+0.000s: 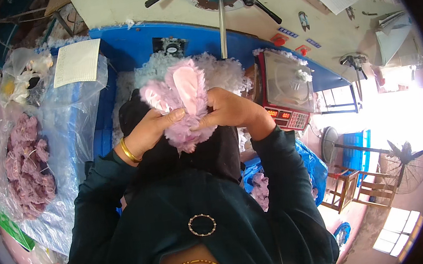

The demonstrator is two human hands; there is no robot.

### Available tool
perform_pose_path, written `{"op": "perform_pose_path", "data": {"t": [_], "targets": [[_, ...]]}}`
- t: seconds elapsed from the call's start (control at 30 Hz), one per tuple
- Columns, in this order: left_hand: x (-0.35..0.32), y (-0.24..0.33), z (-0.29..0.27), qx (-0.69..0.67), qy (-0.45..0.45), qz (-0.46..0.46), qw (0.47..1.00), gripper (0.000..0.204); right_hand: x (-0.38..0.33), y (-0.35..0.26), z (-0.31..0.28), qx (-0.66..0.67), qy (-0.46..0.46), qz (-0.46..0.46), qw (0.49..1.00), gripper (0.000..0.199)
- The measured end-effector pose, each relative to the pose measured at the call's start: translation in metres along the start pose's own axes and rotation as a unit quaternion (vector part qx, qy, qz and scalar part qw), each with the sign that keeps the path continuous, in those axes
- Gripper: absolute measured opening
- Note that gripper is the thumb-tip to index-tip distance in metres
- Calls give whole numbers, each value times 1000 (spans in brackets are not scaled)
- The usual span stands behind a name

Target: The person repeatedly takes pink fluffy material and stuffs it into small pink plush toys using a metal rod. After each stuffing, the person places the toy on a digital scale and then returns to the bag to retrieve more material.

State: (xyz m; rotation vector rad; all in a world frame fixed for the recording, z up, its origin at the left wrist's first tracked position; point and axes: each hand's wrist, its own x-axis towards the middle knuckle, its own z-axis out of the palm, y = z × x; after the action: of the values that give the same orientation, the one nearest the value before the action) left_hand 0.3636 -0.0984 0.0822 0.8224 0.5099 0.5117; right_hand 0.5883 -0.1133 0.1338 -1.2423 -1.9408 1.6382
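Observation:
Between my two hands I hold a fluffy pink-purple plush piece (185,129) with two long ears, lined in smooth pale pink. It hangs over my lap, in front of the metal filling tube. My left hand (152,130), with a gold bangle at the wrist, grips its left side, thumb laid across the front below the ears. From the right, my right hand (227,110) pinches the fur under the right ear. Fingers behind the plush are hidden. White stuffing fluff (221,74) lies heaped just beyond it.
To the left, purple plush skins (29,166) lie on clear plastic sheeting. A metal tube (222,28) juts from the cream machine (280,1). At right stand a red digital scale (287,88), a blue bag (313,165) with purple plush, a wooden chair (375,189) and a fan (403,163).

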Motion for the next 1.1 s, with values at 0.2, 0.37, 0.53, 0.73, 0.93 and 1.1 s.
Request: {"op": "perform_pose_path", "data": {"t": [0.2,0.37,0.53,0.73,0.93,1.1], "targets": [[10,-2,5,158,-32,33,986,54,-19,-3,-4,63,103,-26,992,28],[18,-4,10,86,-16,19,996,43,-23,-7,1,132,114,7,985,24],[23,10,14,30,-94,-8,995,37,-34,-10,0,197,86,52,975,30],[24,-2,9,38,-72,-36,996,35,-33,9,-1,226,82,-56,969,33],[17,2,19,39,-107,-63,991,45,-33,18,1,133,132,-87,978,26],[20,8,20,138,-120,7,983,45,-36,18,3,115,137,-39,983,26]]}}
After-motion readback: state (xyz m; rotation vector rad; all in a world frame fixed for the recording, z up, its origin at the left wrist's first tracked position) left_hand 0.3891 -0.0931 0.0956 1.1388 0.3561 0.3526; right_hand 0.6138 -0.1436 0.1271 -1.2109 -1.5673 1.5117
